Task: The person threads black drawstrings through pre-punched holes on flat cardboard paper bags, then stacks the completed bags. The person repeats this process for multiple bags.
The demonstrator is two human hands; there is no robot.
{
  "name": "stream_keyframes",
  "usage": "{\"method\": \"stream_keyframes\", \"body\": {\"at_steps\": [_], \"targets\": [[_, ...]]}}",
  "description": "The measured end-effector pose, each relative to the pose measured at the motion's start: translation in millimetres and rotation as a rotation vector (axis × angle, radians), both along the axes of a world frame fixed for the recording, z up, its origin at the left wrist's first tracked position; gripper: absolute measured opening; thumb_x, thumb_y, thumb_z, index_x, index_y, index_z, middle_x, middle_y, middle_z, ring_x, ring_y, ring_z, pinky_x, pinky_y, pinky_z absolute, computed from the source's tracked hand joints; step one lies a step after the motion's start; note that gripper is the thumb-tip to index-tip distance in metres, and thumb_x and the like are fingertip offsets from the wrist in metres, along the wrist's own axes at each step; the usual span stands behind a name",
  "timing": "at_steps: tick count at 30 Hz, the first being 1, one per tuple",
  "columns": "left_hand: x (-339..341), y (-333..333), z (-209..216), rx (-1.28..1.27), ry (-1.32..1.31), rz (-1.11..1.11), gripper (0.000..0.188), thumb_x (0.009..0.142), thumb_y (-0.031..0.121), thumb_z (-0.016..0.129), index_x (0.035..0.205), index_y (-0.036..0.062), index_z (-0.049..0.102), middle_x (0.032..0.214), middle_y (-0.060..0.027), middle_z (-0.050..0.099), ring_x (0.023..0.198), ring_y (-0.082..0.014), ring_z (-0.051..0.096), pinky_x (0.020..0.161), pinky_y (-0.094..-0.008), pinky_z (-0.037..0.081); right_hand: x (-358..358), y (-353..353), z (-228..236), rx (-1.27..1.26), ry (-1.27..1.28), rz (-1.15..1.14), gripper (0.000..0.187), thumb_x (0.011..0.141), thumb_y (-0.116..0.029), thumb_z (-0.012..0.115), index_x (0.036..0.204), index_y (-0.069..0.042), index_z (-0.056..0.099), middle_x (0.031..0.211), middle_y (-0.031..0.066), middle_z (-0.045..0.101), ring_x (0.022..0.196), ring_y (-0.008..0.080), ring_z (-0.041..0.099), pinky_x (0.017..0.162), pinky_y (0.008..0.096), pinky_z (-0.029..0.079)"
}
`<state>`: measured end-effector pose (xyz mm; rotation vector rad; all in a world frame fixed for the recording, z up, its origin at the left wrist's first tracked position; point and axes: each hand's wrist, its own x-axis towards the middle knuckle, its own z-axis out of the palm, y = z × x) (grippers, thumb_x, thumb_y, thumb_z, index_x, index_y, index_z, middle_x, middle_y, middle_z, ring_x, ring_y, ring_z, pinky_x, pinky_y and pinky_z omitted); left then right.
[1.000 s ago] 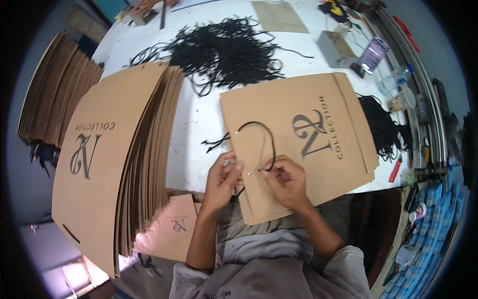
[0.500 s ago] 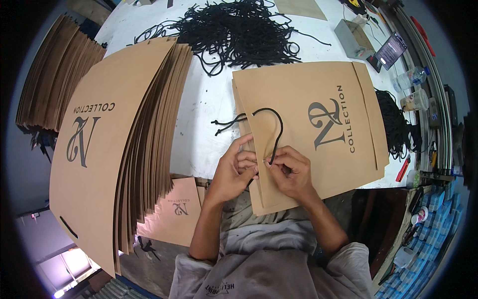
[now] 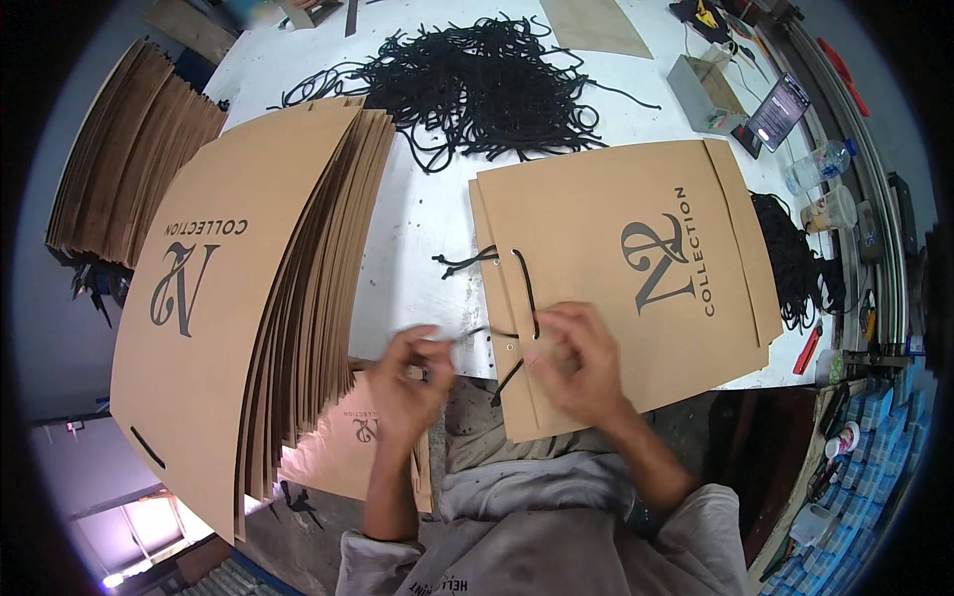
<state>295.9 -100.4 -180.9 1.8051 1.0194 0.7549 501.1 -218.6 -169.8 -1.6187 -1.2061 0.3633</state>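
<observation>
A flat brown paper bag (image 3: 586, 219) with a dark printed emblem lies on its side before me. Black cord (image 3: 527, 278) runs through the eyelets near its left edge. Two knotted cord ends stick out beyond the upper eyelet, and another end hangs lower down. My left hand (image 3: 409, 382), left of the bag, pinches a cord stretched from the lower eyelet. Over the bag beside that eyelet is my right hand (image 3: 578, 363), blurred, with thumb and fingers apart and nothing visible between them.
A tall stack of brown bags (image 3: 238, 268) stands at left, another stack (image 3: 129, 149) behind it. A heap of black cords (image 3: 477, 89) covers the far middle of the white table (image 3: 397, 219). A grey box (image 3: 706, 94), phone (image 3: 778, 112), bottle (image 3: 820, 167) and red cutter (image 3: 807, 350) are at right.
My left hand has moved left, away from the bag's edge, drawing cord out. The cord loop on the bag's face is now pulled nearly straight. My right hand has come off the eyelet slightly.
</observation>
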Motion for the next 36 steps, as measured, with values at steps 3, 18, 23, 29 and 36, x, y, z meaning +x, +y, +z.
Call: {"method": "stream_keyframes", "body": {"at_steps": [3,18,23,29,36], "targets": [[21.2,-15.0,30.4,-0.208,-0.253,-0.184,0.036,0.085,-0.004,0.077,0.118,-0.0020,0.064,0.095,-0.0094,0.075,0.087,-0.0124,0.070,0.073,-0.0254,0.055,-19.8,3.3,15.6,0.082,0.009,0.233,0.028,0.086,0.009,0.068,0.113,0.002,0.069,0.102,0.0165,0.068,0.086,0.0301,0.067,0.071,0.0342,0.056],[56.2,-35.1,-4.2,-0.210,-0.051,-0.005,0.020,0.091,-0.007,0.069,0.101,0.0016,0.054,0.093,-0.0089,0.066,0.079,-0.0137,0.066,0.067,-0.0273,0.055,-22.3,18.7,-19.6,-0.177,0.425,-0.110,0.015,0.091,0.004,0.066,0.105,0.004,0.071,0.099,0.0151,0.063,0.076,0.0172,0.066,0.063,0.0307,0.052],[51.3,-17.5,-14.1,0.216,-0.086,-0.177,0.018,0.091,-0.012,0.062,0.089,0.0019,0.050,0.092,-0.0132,0.062,0.087,-0.0166,0.063,0.078,-0.0284,0.053,-15.4,9.5,-18.1,-0.101,0.173,0.125,0.022,0.090,0.003,0.062,0.111,0.001,0.068,0.100,0.0190,0.063,0.086,0.0370,0.065,0.079,0.0431,0.053],[56.9,-13.9,-14.1,0.003,-0.302,-0.190,0.018,0.088,-0.017,0.062,0.091,-0.0007,0.056,0.096,-0.0142,0.068,0.085,-0.0175,0.066,0.079,-0.0280,0.055,6.9,8.6,-17.9,-0.171,0.345,0.248,0.012,0.094,0.000,0.064,0.106,0.003,0.067,0.093,0.0130,0.064,0.083,0.0240,0.065,0.074,0.0356,0.052],[57.3,-15.9,-21.6,-0.088,-0.340,-0.310,0.019,0.090,-0.010,0.072,0.108,-0.0030,0.073,0.102,-0.0101,0.068,0.092,-0.0158,0.065,0.080,-0.0257,0.053,7.1,5.9,-44.7,-0.120,0.962,0.293,0.012,0.104,-0.005,0.060,0.107,0.003,0.069,0.100,0.0042,0.070,0.086,0.0074,0.062,0.079,0.0241,0.050]]}}
